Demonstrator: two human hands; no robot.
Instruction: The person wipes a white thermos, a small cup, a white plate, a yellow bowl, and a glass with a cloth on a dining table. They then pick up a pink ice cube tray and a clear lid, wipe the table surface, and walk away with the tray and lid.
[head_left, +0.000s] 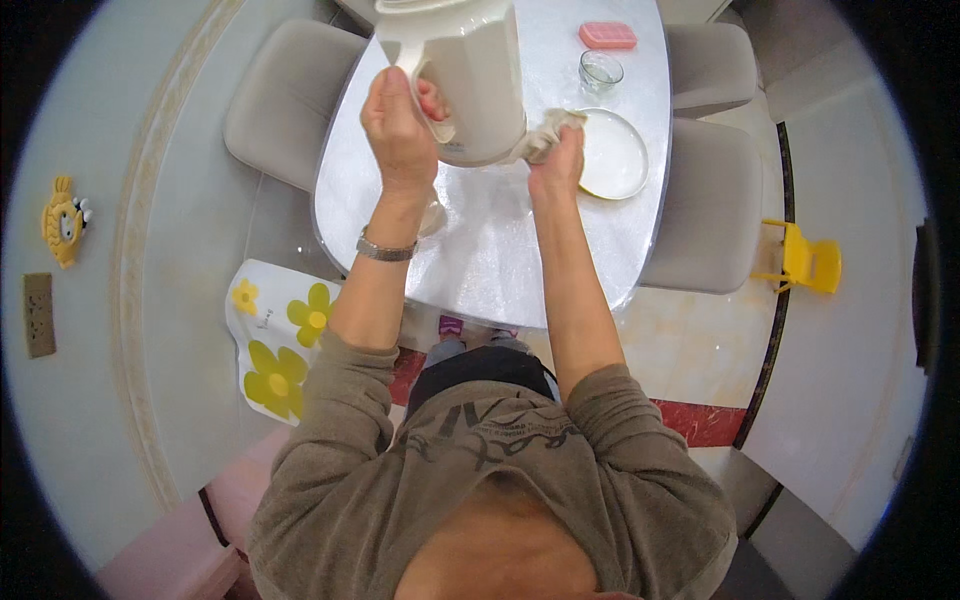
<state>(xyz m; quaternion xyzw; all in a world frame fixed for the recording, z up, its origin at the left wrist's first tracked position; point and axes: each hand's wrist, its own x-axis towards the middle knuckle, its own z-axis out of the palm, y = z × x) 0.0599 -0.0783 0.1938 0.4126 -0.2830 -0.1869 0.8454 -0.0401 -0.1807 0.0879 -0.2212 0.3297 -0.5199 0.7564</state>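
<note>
A large white pitcher (484, 82) is held up over the table, its top cut off by the upper rim of the view. My left hand (401, 131) is closed around its handle, and the fingertips show through the handle's gap. My right hand (561, 161) grips a crumpled light cloth (546, 139) against the lower right side of the pitcher. Just right of that hand lies a round white plate (613, 154) with a thin rim. Partly hidden behind my left wrist is a clear vessel (433, 215) whose kind I cannot tell.
The oval table (480, 270) has a shiny silvery top. Toward its far right stand a glass bowl (601, 70) and a pink lidded box (607, 34). Grey chairs (300, 97) flank both sides. A flowered mat (277, 337) and a small yellow chair (810, 259) are farther out.
</note>
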